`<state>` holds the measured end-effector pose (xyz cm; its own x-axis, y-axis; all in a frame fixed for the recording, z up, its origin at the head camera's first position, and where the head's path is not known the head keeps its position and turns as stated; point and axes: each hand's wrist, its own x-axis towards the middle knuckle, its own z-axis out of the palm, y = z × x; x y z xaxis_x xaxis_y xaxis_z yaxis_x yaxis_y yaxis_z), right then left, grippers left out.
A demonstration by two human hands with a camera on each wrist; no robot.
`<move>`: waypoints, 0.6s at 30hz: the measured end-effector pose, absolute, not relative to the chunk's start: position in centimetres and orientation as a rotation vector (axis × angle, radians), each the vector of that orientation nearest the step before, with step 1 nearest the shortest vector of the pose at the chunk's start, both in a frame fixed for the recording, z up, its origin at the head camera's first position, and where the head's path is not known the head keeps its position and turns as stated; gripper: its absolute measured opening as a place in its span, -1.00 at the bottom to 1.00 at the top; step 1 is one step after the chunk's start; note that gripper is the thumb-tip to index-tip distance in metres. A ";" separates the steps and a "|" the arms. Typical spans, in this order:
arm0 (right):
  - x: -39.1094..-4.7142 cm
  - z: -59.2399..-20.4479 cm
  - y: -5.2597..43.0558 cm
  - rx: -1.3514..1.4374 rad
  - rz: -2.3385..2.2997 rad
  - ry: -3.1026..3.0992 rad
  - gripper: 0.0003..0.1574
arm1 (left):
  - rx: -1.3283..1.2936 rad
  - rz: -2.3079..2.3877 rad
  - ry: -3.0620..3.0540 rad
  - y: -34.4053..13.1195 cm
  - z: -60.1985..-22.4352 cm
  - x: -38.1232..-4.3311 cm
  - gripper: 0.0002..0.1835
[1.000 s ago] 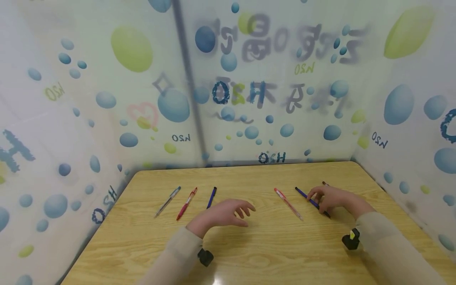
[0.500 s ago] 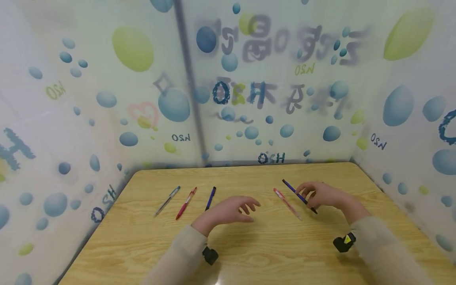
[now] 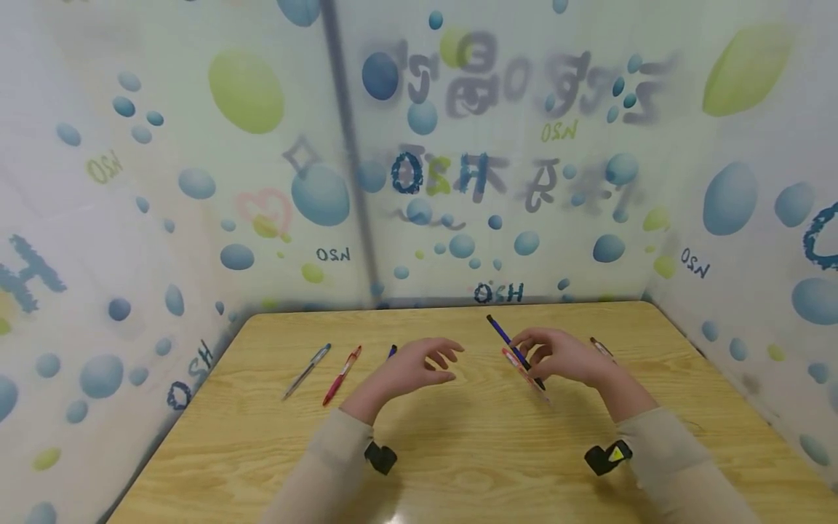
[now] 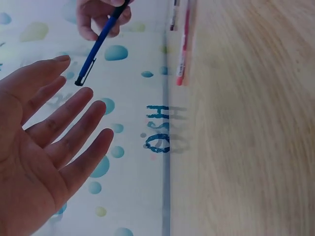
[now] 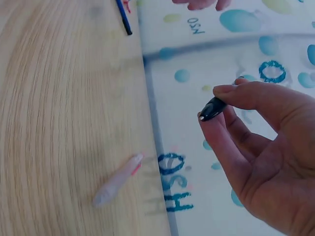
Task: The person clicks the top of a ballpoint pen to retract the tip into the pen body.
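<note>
Between the thumb and fingers of my right hand (image 3: pixel 561 355) a blue pen (image 3: pixel 503 332) with black ends is pinched. The right wrist view shows its dark tip (image 5: pixel 212 109) poking out past the fingertips. In the head view the pen crosses over a light red pen (image 3: pixel 532 380) lying on the table. My left hand (image 3: pixel 419 367) is raised over the middle of the table with its fingers spread, holding nothing; the left wrist view shows its bare palm (image 4: pixel 34 172). Behind it, another blue pen (image 3: pixel 393 351) is mostly hidden.
On the left of the wooden table (image 3: pixel 458 466) lie a grey pen with a blue end (image 3: pixel 308 371) and a red pen (image 3: pixel 342 375). A brown-capped pen (image 3: pixel 601 348) lies right of my right hand. A patterned curtain (image 3: pixel 419 247) stands along the table's back edge.
My right hand has lifted the blue pen from its spot and carried it leftward over the light red pen, uncovering the brown-capped pen. My left hand has shifted slightly and risen in the view.
</note>
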<state>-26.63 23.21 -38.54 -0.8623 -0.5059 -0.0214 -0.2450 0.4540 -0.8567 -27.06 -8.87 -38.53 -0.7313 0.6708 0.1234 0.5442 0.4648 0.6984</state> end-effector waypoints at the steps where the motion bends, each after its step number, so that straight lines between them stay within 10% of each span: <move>1: -26.5 -38.5 22.8 -0.656 -1.382 2.431 -0.46 | 1.057 1.133 2.552 -9.1 -38.4 -27.1 -0.54; 18: -24.9 -37.5 17.5 -0.836 -1.589 2.414 -0.45 | 0.893 1.659 2.723 -8.3 -36.8 -27.4 -0.64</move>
<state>-24.89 17.53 -37.53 -0.8374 -0.5141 0.1854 -0.3736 0.2910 -0.8808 -27.35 -8.35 -36.78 -0.8414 0.3558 0.4068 0.5247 0.3571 0.7728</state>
